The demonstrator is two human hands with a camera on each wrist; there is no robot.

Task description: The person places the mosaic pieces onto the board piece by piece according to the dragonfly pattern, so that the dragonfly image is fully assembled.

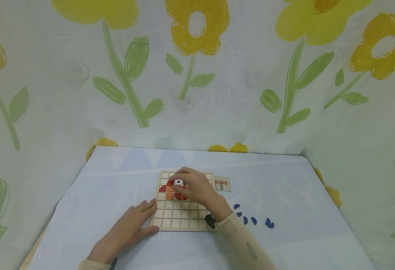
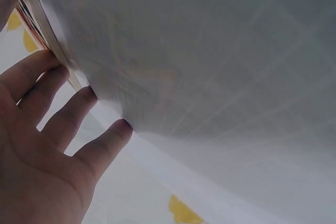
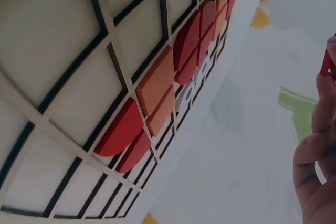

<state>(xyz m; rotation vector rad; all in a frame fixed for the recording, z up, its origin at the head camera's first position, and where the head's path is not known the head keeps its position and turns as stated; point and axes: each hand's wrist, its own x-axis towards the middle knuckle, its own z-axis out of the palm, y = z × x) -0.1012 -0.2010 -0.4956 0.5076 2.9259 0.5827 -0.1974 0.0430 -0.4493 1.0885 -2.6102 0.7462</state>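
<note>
A wooden grid board (image 1: 175, 214) lies on the table, holding red rounded pieces (image 3: 121, 129), orange square pieces (image 3: 156, 83) and white eye pieces (image 1: 178, 182) in its upper rows. My left hand (image 1: 130, 225) rests at the board's left edge, fingers extended and touching it, with the thumb by the near corner. In the left wrist view the same hand (image 2: 47, 161) has its fingertips against the board's side. Over the upper part of the board, my right hand (image 1: 195, 187) pinches a small red piece (image 3: 325, 63), partly cut off in the right wrist view.
A small printed pattern card (image 1: 222, 184) lies just right of the board. Several dark blue rounded pieces (image 1: 245, 220) are scattered on the table (image 1: 305, 210), to the right of my right wrist. A flower-printed cloth (image 1: 238, 86) hangs behind and along the sides.
</note>
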